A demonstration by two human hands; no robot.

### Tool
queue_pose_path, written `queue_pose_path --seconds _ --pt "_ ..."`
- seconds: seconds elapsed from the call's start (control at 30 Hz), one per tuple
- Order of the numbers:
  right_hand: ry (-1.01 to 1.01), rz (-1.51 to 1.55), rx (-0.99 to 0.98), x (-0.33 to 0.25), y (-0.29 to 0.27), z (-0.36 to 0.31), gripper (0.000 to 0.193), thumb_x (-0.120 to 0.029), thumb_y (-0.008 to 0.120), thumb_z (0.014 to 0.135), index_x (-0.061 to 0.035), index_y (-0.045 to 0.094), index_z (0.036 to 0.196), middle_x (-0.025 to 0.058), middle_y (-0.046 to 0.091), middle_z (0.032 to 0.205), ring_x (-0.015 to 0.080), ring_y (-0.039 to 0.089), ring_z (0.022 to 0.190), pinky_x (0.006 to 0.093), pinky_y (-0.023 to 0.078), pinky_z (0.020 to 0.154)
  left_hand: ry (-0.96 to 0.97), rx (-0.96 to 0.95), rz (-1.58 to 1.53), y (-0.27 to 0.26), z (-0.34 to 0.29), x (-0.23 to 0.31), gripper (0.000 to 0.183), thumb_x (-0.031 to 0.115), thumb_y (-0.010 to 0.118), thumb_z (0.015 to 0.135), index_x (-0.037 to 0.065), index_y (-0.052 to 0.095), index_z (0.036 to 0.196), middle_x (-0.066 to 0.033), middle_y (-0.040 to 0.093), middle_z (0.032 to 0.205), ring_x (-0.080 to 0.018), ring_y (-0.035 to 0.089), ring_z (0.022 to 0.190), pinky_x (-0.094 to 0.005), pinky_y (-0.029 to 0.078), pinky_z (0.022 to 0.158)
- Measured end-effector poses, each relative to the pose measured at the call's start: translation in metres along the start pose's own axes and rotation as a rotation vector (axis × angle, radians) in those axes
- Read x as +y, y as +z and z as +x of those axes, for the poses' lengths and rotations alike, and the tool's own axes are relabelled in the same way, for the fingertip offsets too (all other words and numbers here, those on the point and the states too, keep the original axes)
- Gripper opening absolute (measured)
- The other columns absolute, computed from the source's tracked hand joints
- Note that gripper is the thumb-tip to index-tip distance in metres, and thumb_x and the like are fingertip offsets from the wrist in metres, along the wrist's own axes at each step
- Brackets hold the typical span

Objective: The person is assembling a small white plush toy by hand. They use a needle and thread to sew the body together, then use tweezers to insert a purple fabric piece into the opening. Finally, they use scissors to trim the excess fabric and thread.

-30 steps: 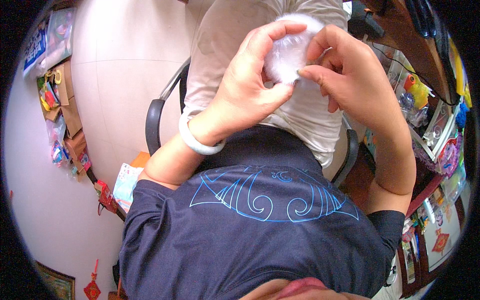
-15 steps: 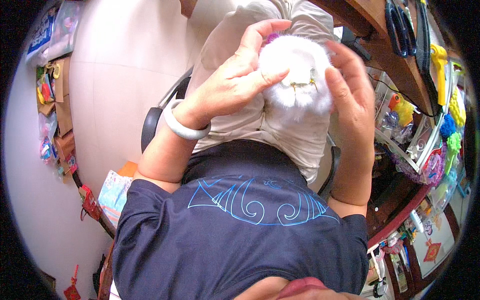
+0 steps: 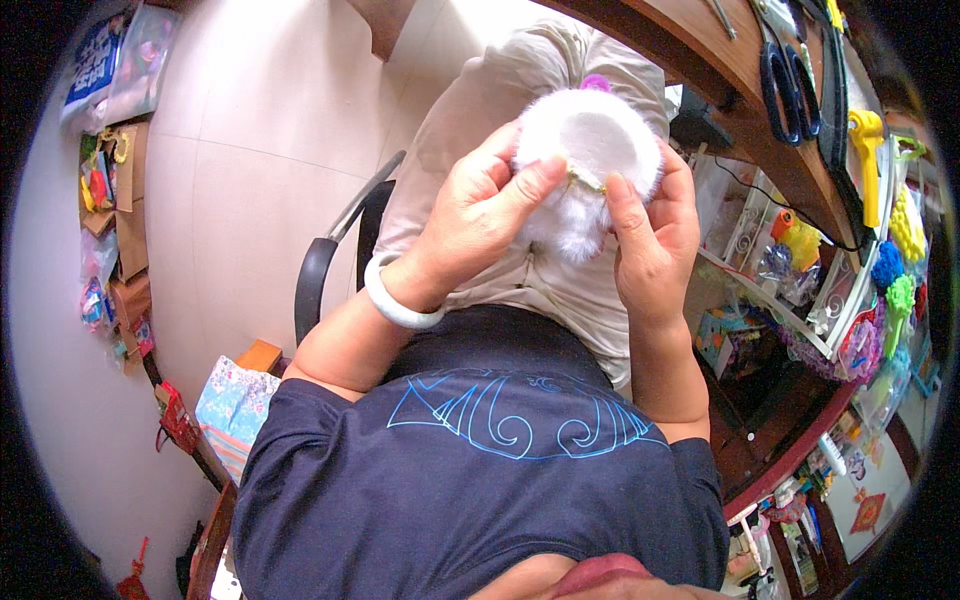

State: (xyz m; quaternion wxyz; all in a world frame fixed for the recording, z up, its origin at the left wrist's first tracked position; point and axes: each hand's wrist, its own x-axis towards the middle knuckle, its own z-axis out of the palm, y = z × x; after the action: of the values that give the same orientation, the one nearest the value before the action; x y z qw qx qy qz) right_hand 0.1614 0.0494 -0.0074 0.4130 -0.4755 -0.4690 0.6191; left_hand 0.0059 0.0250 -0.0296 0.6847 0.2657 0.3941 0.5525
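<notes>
Above my lap I hold a round, fluffy white craft piece (image 3: pixel 540 115). A smooth white hollow or disc (image 3: pixel 605 140) lies in its middle, with fuzz all round. At its far edge sits a small magenta tuft (image 3: pixel 597 83). Thin yellowish strands (image 3: pixel 585 182) cross the near side of the disc. My left hand (image 3: pixel 485 205) grips the left rim, thumb on top and fingers underneath. On the right rim, my right hand (image 3: pixel 655 225) pinches with its thumb close to the strands. The piece's underside and most fingertips are hidden.
A wooden table edge (image 3: pixel 700 60) runs along the far right, with black-handled scissors (image 3: pixel 790 90) and a yellow tool (image 3: pixel 867 165) on it. A white rack (image 3: pixel 790 310) with bagged craft items stands below. A chair armrest (image 3: pixel 316 280) is beside my left arm.
My right hand, blurred and apart from the fluffy piece before, now grips its right side. The piece has moved slightly nearer and its disc is turned more toward view.
</notes>
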Motion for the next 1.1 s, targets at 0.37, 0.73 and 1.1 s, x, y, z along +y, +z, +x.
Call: queue_pose_path --seconds 0.37,0.73,1.1 --pt "-0.096 0.060 -0.031 0.006 0.002 -0.003 0.048 -0.001 0.057 0.088 0.0024 0.035 0.131 0.0129 0.051 0.123 0.0185 0.051 0.112 0.0312 0.041 0.096 0.055 0.058 0.140 -0.003 0.009 -0.016 0.046 0.021 0.061 0.090 -0.004 0.047 0.127 -0.0098 0.056 0.119 -0.0165 0.052 0.110 -0.0310 0.040 0.097" --pt "-0.007 -0.242 -0.161 -0.019 -0.007 0.010 0.042 -0.011 0.058 0.090 -0.0002 0.040 0.128 0.0161 0.060 0.106 0.0203 0.060 0.097 0.0315 0.048 0.083 -0.215 -0.057 -0.401 0.003 0.015 0.000 0.044 0.031 0.044 0.098 0.002 0.042 0.131 -0.0101 0.054 0.123 -0.0208 0.054 0.111 -0.0356 0.044 0.095" --pt "-0.863 -1.257 0.360 -0.099 0.006 0.117 0.020 -0.017 0.060 0.085 0.0018 0.064 0.092 0.0189 0.062 0.090 0.0292 0.061 0.089 0.0388 0.046 0.079 -0.295 -0.178 -0.666 0.003 0.003 0.021 0.051 0.034 0.044 0.096 0.003 0.036 0.136 -0.0140 0.053 0.124 -0.0261 0.055 0.112 -0.0407 0.047 0.094"
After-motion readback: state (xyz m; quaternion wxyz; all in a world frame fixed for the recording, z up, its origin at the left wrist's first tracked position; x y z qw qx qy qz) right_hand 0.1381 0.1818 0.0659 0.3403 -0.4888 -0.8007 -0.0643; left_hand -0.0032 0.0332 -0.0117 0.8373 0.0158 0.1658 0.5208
